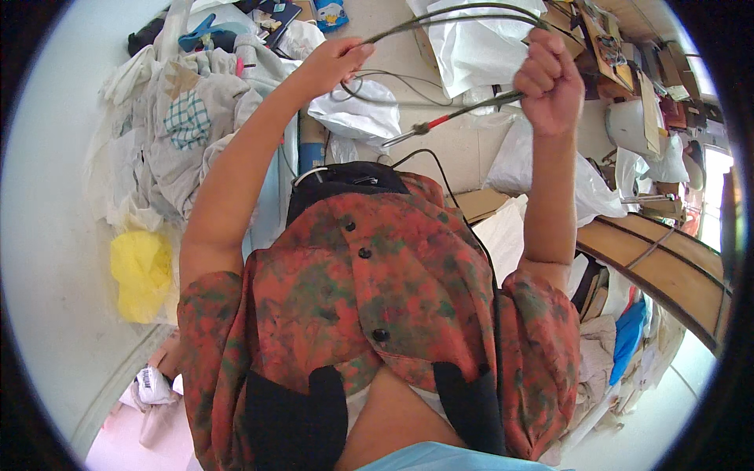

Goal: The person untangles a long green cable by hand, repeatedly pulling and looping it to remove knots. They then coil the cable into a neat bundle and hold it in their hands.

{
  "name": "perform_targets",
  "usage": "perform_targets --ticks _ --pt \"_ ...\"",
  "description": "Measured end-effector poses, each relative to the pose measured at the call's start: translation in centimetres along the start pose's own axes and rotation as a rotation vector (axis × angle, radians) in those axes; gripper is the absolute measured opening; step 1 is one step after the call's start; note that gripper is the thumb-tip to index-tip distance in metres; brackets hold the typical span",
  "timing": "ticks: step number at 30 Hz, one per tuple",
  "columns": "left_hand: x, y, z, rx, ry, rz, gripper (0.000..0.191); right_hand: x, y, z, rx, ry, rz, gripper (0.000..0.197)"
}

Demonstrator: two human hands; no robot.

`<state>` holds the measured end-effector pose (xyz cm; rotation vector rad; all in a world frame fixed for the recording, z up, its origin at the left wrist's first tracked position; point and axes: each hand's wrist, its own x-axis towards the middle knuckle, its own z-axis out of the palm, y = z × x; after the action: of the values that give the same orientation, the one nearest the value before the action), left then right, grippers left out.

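A thin dark cable (465,16) arches in a loop between my two hands, held up in front of my body. My left hand (340,63) pinches it between thumb and fingers. My right hand (549,82) is a fist around the cable, and a short end sticks out towards the left. That end carries a red band (438,122) and a slim metal loop (400,138) at the tip. A slack stretch of thinner wire (412,82) hangs below the left hand, over a white plastic bag (356,112). Whether it is one piece with the cable I cannot tell.
A heap of pale cloth (188,118) lies at my left, with a yellow plastic bag (141,275) near the wall. White sacks (480,47) and cardboard (480,203) lie on the floor ahead. To my right are a brown framed panel (654,247) and crowded boxes (624,118).
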<state>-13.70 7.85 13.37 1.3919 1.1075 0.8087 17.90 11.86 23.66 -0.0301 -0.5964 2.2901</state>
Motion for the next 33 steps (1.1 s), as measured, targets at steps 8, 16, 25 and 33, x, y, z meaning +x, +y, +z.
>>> perform_targets --ticks 8,16,25,33 --pt "-2.7 -6.5 -1.2 0.048 0.142 -0.149 0.037 -3.3 -7.6 -2.9 0.037 0.111 -0.297 0.011" --pt "-3.6 -9.4 -1.9 0.494 0.241 -0.082 0.032 -6.5 -14.4 -7.4 -0.503 0.643 -0.459 0.018" --pt "1.8 3.7 5.6 0.869 -0.087 0.438 0.026 0.8 3.9 -8.3 -0.925 0.469 0.06 0.031" --pt "3.1 4.7 2.4 0.7 -0.034 0.317 0.032 2.3 9.0 -4.4 -0.612 0.389 0.441 0.029"
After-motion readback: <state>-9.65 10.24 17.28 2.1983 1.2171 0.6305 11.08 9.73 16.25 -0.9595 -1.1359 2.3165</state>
